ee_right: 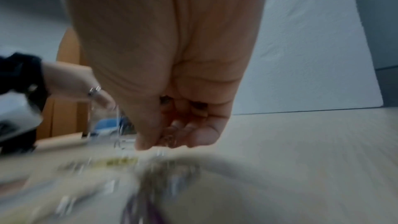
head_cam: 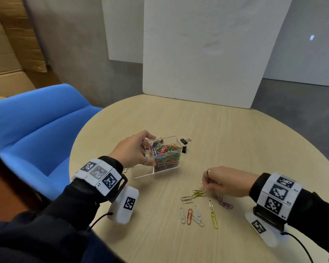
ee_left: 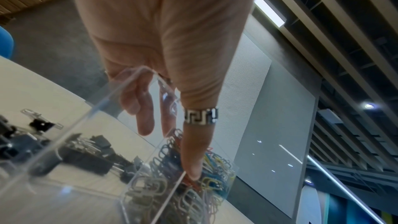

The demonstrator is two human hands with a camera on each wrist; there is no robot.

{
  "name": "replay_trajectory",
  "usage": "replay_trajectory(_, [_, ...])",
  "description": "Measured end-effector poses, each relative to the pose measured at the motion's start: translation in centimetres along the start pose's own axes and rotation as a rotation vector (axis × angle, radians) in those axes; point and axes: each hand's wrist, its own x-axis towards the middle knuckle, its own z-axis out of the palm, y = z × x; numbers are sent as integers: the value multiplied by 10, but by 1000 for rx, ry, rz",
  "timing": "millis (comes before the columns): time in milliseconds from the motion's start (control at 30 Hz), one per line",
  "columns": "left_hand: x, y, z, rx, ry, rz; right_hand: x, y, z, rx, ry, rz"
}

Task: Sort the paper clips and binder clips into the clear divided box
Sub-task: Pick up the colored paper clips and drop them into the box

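The clear divided box [head_cam: 168, 138] stands tilted on the round table [head_cam: 235, 141]. My left hand [head_cam: 149, 150] grips it, with the ringed thumb [ee_left: 193, 168] on the near edge and the fingers over the left wall. One compartment holds a heap of coloured paper clips [head_cam: 166, 155], the other black binder clips [ee_left: 86, 152]. My right hand [head_cam: 204, 184] hovers low over the loose paper clips [head_cam: 196, 215] and pinches a silver paper clip [head_cam: 203, 187] in curled fingers. The right wrist view is blurred. Two black binder clips [head_cam: 184, 140] lie just right of the box.
A blue chair [head_cam: 38, 130] stands left of the table. A white board [head_cam: 207, 54] leans at the table's far edge. More loose clips, yellow [head_cam: 214, 219], orange [head_cam: 189, 216] and purple [head_cam: 225, 205], lie near the front edge.
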Motion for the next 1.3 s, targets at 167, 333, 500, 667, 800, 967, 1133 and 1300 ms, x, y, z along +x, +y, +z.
replay_trajectory(167, [1, -1, 0, -4, 1, -1, 23, -14, -46, 106, 401, -54])
replay_trajectory(333, [1, -1, 0, -12, 7, 1, 63, -42, -53, 233, 569, -22])
replay_trajectory(500, [2, -3, 1, -8, 11, 13, 74, -52, -48, 229, 622, -10])
replay_trajectory(667, [2, -4, 1, 1, 13, 11, 44, -32, -56, 296, 599, -2])
replay_trajectory(800, [2, -4, 2, -5, 12, 10, 9, 2, -43, 226, 50, 92])
replay_trajectory(967, [0, -3, 1, -14, 9, 7, -18, 29, 0, 201, -127, 169])
replay_trajectory(1133, [-1, 0, 1, -21, 4, -8, -24, 26, 13, 203, -5, 151])
replay_trajectory(1300, [-1, 1, 0, -13, -2, -23, -25, 25, 15, 313, 9, 114])
